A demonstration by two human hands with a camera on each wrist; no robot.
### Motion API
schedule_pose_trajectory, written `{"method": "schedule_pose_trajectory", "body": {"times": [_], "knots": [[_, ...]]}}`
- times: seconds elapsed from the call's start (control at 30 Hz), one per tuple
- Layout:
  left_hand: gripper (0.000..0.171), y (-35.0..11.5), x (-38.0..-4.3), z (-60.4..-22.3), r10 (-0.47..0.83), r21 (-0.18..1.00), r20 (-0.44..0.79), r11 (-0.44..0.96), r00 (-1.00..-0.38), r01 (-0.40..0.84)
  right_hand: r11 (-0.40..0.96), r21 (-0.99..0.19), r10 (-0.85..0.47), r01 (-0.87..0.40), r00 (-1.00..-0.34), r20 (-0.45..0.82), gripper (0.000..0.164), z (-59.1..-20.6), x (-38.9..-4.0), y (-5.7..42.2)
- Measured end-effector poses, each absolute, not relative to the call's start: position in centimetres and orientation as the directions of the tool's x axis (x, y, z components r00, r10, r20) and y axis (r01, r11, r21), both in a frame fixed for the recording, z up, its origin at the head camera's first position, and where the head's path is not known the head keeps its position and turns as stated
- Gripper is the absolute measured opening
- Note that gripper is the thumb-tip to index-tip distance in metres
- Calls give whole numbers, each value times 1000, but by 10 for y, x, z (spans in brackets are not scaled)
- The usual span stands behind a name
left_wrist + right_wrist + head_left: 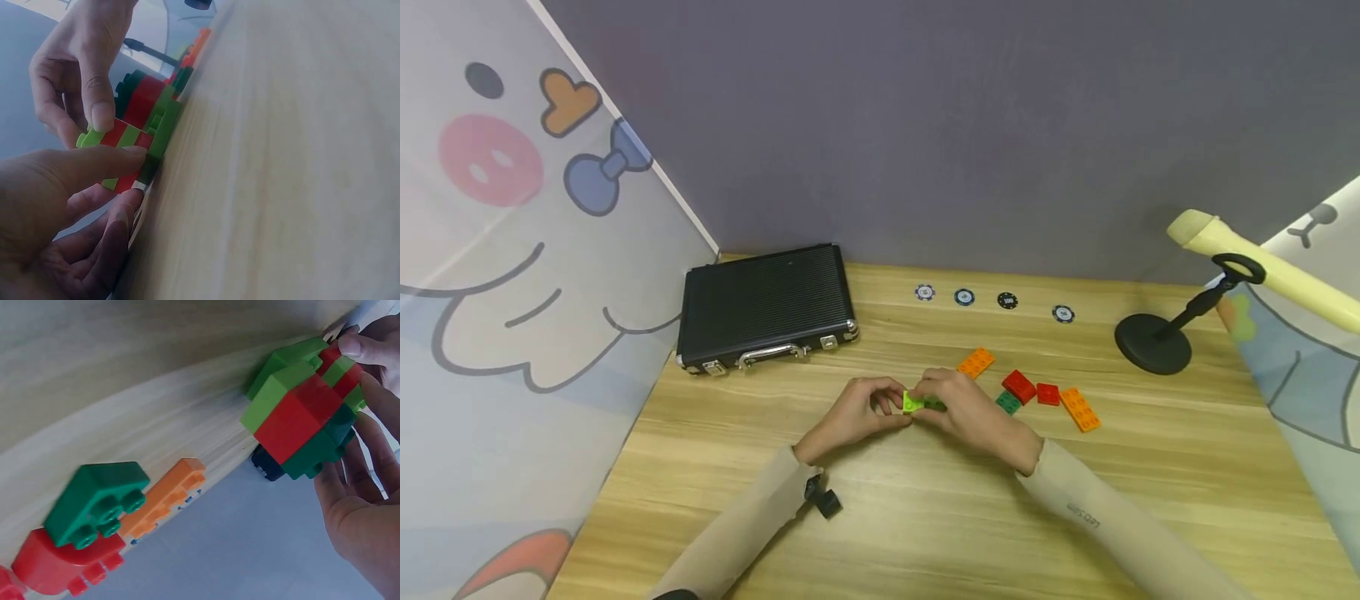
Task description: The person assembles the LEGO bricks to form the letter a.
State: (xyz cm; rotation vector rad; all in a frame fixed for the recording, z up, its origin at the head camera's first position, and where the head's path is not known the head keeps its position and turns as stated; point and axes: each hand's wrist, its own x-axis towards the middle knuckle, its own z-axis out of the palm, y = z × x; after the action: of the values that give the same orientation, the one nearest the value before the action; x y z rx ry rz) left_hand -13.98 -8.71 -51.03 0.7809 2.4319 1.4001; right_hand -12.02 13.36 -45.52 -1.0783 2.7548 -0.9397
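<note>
A small toy-brick build (297, 415) of lime, red and dark green blocks stands on the table, with two stacks rising from a green base (164, 131). My left hand (857, 408) pinches the lower part of one stack, thumb on the near side. My right hand (966, 408) holds the top of that same stack, its thumb on the lime top brick (912, 403). Much of the build is hidden by the right hand in the head view. Right of that hand lie a green brick (1008, 403) and a red brick (1019, 387).
A flat red brick (1048, 394) and orange bricks (1080, 409) (976, 363) lie nearby. Several poker chips (965, 297) line the back. A black case (767, 304) stands at back left, a microphone stand (1153, 342) at back right. Walls border the table.
</note>
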Motion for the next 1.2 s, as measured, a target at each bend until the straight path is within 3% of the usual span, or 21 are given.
{"method": "schedule_pose_trajectory", "body": {"times": [0.33,0.5,0.73,0.97,1.2], "knots": [[34,-86,-141,-510,545,856,47,410,-837,315,596,-534,-616,-601,-768,177,29,-447,-117,154],[35,-85,-141,-508,529,858,32,422,-848,295,652,-501,-529,-570,-814,239,30,-440,-122,202],[37,-87,-141,-508,524,858,27,424,-851,289,781,-459,-426,-424,-899,105,34,-445,-122,275],[36,-89,-141,-507,515,862,28,421,-856,282,811,-368,-459,-455,-885,82,38,-457,-125,300],[38,-87,-141,-509,529,857,24,426,-848,289,820,-376,-433,-431,-897,83,32,-467,-128,306]]}}
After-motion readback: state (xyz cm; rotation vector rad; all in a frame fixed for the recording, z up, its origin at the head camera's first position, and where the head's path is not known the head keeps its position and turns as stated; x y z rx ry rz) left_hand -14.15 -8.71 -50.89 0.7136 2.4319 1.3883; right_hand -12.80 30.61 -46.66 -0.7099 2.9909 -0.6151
